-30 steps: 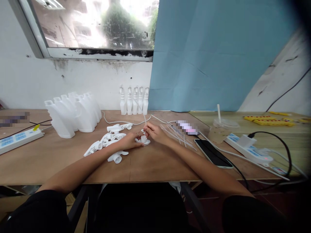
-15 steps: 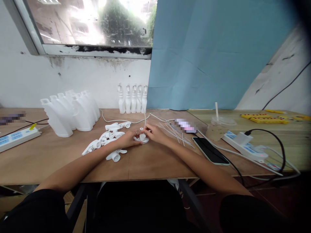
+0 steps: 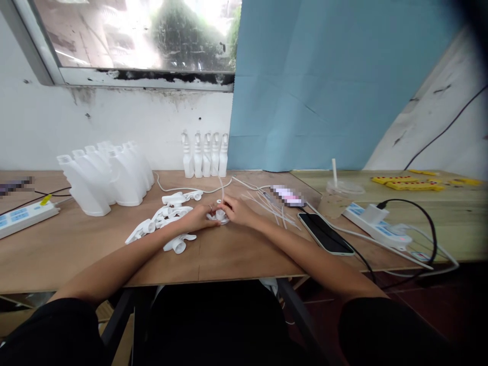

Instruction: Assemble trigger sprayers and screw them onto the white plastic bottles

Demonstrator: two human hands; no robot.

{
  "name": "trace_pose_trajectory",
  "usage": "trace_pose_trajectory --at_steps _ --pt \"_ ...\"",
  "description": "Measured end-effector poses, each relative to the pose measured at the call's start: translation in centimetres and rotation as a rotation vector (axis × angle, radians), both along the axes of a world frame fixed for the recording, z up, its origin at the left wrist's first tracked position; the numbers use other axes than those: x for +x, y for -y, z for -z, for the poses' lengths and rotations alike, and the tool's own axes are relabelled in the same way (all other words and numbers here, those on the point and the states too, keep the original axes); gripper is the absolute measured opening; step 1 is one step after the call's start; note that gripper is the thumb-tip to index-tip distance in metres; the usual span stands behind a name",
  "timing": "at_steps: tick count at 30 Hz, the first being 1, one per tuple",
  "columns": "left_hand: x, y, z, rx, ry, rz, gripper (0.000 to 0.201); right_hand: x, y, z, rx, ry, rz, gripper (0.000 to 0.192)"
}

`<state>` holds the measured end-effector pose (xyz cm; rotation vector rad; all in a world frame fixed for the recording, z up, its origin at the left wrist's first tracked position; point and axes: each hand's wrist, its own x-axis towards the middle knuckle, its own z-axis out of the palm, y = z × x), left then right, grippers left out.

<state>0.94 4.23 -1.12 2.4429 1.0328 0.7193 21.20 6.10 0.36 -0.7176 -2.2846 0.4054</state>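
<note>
Far left, near the table (image 3: pixel 76 254) edge: white power strip (image 3: pixel 23 218) with a yellow tag, cable trailing off behind it.

Left of centre, toward the wall: cluster of empty white bottles (image 3: pixel 107 175), upright, touching one another.

Centre left: loose pile of white trigger spray heads (image 3: pixel 163 223) lying on their sides, just beside the left forearm.

Centre rear, against the wall: row of assembled small spray bottles (image 3: pixel 202 157), upright, packed close.

Centre: left hand (image 3: pixel 198 218), fingers closed around one spray head (image 3: pixel 220 217) that rests on the table between the two hands. Right hand (image 3: pixel 238 211), fingertips pinched on a thin white dip tube (image 3: pixel 221 188) that rises from that spray head; the two hands touch. Whether the tube is seated in the head appears likely but is too small to confirm.

Right of centre: scatter of loose dip tubes (image 3: pixel 272 206) lying flat, near the right wrist.

Further right: dark phone (image 3: pixel 326 234), face up; plastic cup with straw (image 3: pixel 337 195); second power strip (image 3: pixel 375 226) with plug and black cable.

Far right rear: yellow parts (image 3: pixel 407 182).
</note>
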Motion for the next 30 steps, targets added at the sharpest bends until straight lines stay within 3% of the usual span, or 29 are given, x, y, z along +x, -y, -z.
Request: trace_pose_trajectory --at_steps 5,10,13,16,18,21,24,27,30 --pt "0.1 0.0 -0.1 0.033 -0.032 -0.018 0.033 -0.2 -0.1 0.0 0.026 0.048 -0.003 0.018" --pt "0.6 0.6 -1.0 -0.042 0.006 -0.093 0.031 0.6 0.1 0.1 -0.030 0.008 -0.029 0.017" --pt "0.8 1.0 -2.0 -0.125 0.134 -0.141 0.049 1.5 0.1 0.0 0.011 -0.064 -0.018 0.020" --pt "0.7 1.5 -3.3 -0.265 0.305 -0.157 0.065 2.2 0.0 -0.4 0.208 -0.099 -0.019 0.050" --pt "0.6 2.0 -4.1 -0.350 0.410 -0.140 0.063 2.3 -0.1 -0.7 0.408 0.005 -0.061 0.060" --pt "0.5 2.8 -4.4 -0.440 0.541 -0.074 0.059 2.0 0.0 -1.0 0.617 0.184 -0.111 0.056" --pt "0.2 3.4 -4.1 -0.484 0.563 -0.032 0.058 1.4 0.1 -0.7 0.711 0.248 -0.133 0.044" --pt "-1.4 3.6 -5.0 -0.325 0.426 -0.102 0.050 0.9 -0.1 0.1 0.822 0.286 -0.106 0.028" --pt "-5.4 2.9 -7.7 0.214 0.240 -0.386 0.037 0.8 -0.2 0.5 0.855 0.274 -0.055 0.023"
